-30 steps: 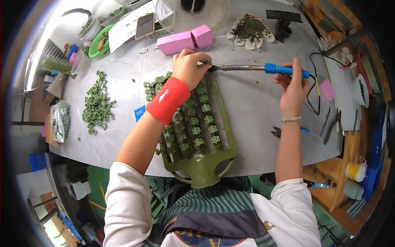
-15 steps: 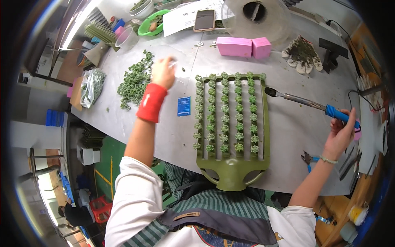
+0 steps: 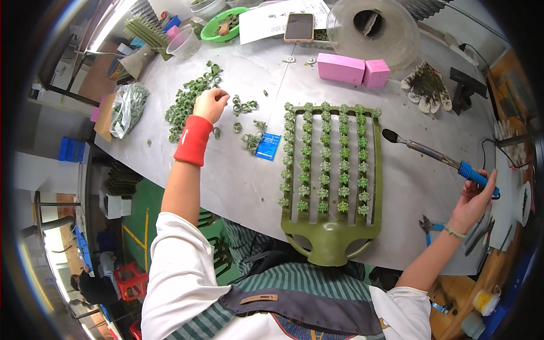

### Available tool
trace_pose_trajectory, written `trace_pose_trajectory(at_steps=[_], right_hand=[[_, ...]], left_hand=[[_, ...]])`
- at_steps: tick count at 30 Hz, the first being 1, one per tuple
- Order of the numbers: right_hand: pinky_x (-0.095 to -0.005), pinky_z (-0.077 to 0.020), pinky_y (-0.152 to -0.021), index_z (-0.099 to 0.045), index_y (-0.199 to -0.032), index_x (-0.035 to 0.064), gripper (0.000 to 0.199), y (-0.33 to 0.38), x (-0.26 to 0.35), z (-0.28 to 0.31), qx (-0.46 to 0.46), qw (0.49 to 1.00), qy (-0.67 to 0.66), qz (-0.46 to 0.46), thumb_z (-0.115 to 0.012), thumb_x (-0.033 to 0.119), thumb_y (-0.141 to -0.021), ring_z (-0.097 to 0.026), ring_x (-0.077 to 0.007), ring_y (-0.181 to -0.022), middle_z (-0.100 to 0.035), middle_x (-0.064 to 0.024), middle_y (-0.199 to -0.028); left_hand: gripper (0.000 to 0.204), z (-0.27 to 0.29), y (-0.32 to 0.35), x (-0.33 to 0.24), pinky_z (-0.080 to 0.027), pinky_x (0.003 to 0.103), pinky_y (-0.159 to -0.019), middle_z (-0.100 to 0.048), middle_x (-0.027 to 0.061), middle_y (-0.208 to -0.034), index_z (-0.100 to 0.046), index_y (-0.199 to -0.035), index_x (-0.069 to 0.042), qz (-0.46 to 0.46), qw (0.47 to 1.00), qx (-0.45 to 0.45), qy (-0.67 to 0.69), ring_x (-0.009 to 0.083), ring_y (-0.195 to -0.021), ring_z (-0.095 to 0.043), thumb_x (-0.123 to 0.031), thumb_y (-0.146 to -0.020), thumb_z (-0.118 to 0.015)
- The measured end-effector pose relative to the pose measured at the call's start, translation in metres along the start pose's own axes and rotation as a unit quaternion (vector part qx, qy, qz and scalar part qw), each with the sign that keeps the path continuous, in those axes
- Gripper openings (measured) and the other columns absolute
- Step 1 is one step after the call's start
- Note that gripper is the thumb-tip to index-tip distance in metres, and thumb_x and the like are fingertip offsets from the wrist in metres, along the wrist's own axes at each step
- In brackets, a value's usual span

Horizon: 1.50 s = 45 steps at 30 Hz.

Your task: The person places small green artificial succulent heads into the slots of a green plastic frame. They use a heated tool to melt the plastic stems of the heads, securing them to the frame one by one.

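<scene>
Green rack (image 3: 330,235) lies between 2 hands (image 3: 211,105) (image 3: 472,204).

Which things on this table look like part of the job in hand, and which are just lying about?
Seemingly in use:
blue-handled tool, held in the right hand
loose green pieces, by the left hand
green rack

Probably just lying about:
phone
stained glove
pink blocks
pliers

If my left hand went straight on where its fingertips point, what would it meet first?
Probably the small green pieces scattered just right of your left hand, though its height above the table is unclear.
</scene>
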State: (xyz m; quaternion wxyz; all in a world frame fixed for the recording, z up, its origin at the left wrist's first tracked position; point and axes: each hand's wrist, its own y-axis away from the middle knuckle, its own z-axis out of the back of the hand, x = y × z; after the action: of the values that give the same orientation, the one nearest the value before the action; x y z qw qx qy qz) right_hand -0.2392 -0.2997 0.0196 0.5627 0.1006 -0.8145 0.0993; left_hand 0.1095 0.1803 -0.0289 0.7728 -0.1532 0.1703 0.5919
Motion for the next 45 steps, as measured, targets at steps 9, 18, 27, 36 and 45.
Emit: trace_pose_trajectory(at_steps=[9,18,27,36,45], right_hand=[[-0.0181,-0.0407,-0.046,-0.061,-0.081,0.0031,0.032,0.005,0.003,-0.002,-0.004,1.0,0.0,0.005,-0.065,0.033,-0.09,-0.052,-0.0083,-0.05,-0.06,-0.003,-0.072],[-0.018,-0.0422,-0.046,-0.062,-0.08,0.0035,0.032,0.008,0.005,-0.002,-0.002,1.0,0.007,0.015,-0.066,0.034,-0.089,-0.054,-0.0081,-0.05,-0.061,-0.0028,-0.069],[-0.0204,-0.0435,-0.045,-0.062,-0.074,0.003,0.037,0.007,0.002,-0.001,0.015,1.0,0.021,0.009,-0.064,0.037,-0.09,-0.056,-0.0104,-0.047,-0.06,-0.0045,-0.059],[-0.0243,-0.046,-0.045,-0.063,-0.074,0.0022,0.036,0.005,-0.016,-0.005,0.052,0.999,-0.011,-0.011,-0.065,0.035,-0.089,-0.059,-0.013,-0.048,-0.062,-0.0053,-0.061],[-0.0254,-0.0477,-0.045,-0.062,-0.076,0.0005,0.038,0.004,-0.032,-0.012,0.041,0.998,-0.026,-0.031,-0.065,0.036,-0.089,-0.061,-0.0142,-0.049,-0.063,-0.007,-0.066]], left_hand=[[0.012,-0.019,0.0,-0.013,-0.052,0.035,-0.077,-0.067,0.0085,-0.095,-0.071,-0.091,-0.009,-0.151,0.988,-0.02,-0.037,0.0245,-0.084,-0.066,-0.012,-0.081,-0.067],[0.02,-0.011,0.006,-0.01,-0.051,0.023,-0.079,-0.066,0.0034,-0.099,-0.066,-0.105,-0.001,0.136,0.838,-0.011,0.528,0.0102,-0.088,-0.061,-0.011,-0.087,-0.068],[0.021,-0.028,0.072,-0.171,-0.051,0.023,-0.079,-0.065,0.0056,-0.099,-0.064,-0.109,-0.001,-0.095,0.894,0.169,0.404,0.0113,-0.087,-0.064,-0.005,-0.088,-0.065],[0.019,-0.095,0.08,-0.264,-0.049,0.031,-0.074,-0.066,0.0072,-0.083,-0.07,-0.1,-0.009,-0.321,0.928,0.067,0.177,0.0212,-0.08,-0.06,-0.009,-0.081,-0.07],[0.018,-0.129,0.072,-0.275,-0.038,0.037,-0.089,-0.066,0.0027,-0.081,-0.072,-0.095,-0.018,-0.378,0.925,-0.019,0.021,0.0218,-0.095,-0.056,-0.022,-0.077,-0.073]])
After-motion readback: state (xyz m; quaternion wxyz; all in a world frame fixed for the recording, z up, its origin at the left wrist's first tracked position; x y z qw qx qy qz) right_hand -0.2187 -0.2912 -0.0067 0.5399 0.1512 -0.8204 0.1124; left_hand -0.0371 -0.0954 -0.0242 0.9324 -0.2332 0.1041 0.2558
